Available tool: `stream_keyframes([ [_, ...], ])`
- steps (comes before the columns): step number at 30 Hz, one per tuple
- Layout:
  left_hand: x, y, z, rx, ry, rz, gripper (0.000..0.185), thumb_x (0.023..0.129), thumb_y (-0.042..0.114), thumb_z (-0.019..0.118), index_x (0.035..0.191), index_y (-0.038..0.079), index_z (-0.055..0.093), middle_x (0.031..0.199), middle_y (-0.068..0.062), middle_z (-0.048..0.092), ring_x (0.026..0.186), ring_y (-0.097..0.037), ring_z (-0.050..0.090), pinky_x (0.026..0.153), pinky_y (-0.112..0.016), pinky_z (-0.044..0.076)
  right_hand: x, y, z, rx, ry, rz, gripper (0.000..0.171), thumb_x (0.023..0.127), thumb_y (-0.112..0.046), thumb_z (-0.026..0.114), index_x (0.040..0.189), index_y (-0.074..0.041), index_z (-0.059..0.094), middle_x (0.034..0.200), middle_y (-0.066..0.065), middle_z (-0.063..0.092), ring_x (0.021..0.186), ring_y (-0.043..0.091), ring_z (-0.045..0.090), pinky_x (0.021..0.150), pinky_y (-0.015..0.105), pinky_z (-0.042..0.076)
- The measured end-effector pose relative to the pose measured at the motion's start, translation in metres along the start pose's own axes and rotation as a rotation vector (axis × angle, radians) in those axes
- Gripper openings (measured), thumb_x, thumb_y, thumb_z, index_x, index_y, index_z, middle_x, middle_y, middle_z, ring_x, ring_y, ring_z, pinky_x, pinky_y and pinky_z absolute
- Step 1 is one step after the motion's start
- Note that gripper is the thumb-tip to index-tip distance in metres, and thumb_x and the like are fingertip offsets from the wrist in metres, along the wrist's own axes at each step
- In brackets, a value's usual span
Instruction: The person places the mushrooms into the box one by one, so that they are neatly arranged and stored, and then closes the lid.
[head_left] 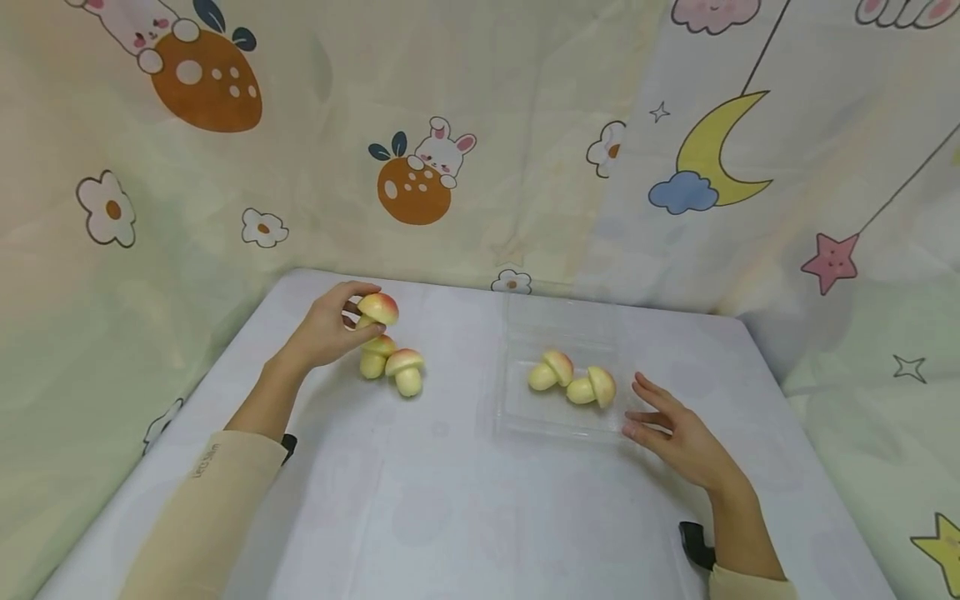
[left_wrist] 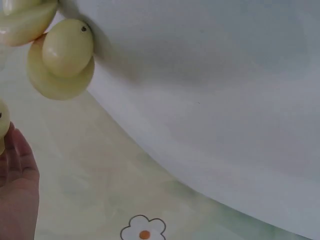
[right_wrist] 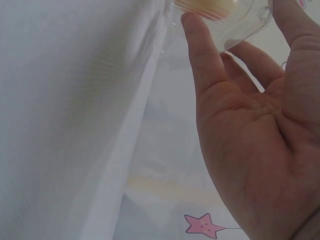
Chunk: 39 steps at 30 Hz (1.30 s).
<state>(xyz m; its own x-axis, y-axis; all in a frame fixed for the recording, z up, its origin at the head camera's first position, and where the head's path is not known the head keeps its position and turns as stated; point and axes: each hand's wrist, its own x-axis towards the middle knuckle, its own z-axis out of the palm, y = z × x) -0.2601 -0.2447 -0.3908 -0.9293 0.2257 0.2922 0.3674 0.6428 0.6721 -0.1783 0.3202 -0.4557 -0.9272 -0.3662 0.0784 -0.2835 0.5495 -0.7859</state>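
Note:
My left hand holds a toy mushroom with a yellow-red cap between thumb and fingers, just above two more mushrooms on the table. The left wrist view catches part of this hand at its left edge, with a sliver of the held mushroom. On the right stands a clear plastic container with two mushrooms lying in it. My right hand grips the container's right side; in the right wrist view its fingers lie on both sides of the clear wall.
A white cloth covers the table. Behind and beside it hang curtains printed with rabbits, flowers, stars and a moon. The container's clear lid stretches toward the back edge of the table.

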Motion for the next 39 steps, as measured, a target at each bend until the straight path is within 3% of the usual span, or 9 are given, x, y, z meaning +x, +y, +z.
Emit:
stream_keyframes([
  [17,0.035,0.045,0.052,-0.111,-0.122,0.077,0.062,0.087,0.019,0.083,0.142,0.015,0.055,0.137,0.001,0.06,0.105,-0.024,0.066,0.088,-0.041,0.057,0.0,0.0,-0.005,0.016,0.003,-0.027,0.077,0.098,-0.025,0.072,0.161,-0.005,0.031,0.17,0.013,0.021,0.126,0.033,0.063,0.094,0.013,0.049],
  [24,0.041,0.053,0.075,-0.106,-0.163,0.11,0.061,0.087,0.022,0.083,0.142,0.019,0.057,0.134,0.005,0.062,0.098,-0.018,0.067,0.084,-0.036,0.057,-0.002,0.002,-0.003,0.02,0.004,-0.021,0.078,0.098,-0.025,0.072,0.16,-0.001,0.031,0.17,0.014,0.021,0.126,0.033,0.063,0.094,0.013,0.049],
  [31,0.047,0.067,0.093,-0.118,-0.184,0.159,0.059,0.087,0.022,0.083,0.14,0.016,0.059,0.137,0.001,0.062,0.096,-0.019,0.067,0.084,-0.037,0.058,-0.002,0.002,-0.003,0.003,0.01,-0.013,0.078,0.098,-0.027,0.073,0.159,-0.001,0.032,0.169,0.014,0.022,0.125,0.032,0.063,0.094,0.012,0.048],
  [39,0.05,0.08,0.112,-0.135,-0.232,0.164,0.057,0.088,0.024,0.082,0.14,0.018,0.059,0.141,0.003,0.059,0.098,-0.016,0.065,0.086,-0.035,0.058,-0.001,0.0,-0.001,0.009,0.007,-0.014,0.078,0.098,-0.027,0.073,0.16,-0.003,0.032,0.169,0.014,0.021,0.126,0.032,0.063,0.094,0.013,0.048],
])
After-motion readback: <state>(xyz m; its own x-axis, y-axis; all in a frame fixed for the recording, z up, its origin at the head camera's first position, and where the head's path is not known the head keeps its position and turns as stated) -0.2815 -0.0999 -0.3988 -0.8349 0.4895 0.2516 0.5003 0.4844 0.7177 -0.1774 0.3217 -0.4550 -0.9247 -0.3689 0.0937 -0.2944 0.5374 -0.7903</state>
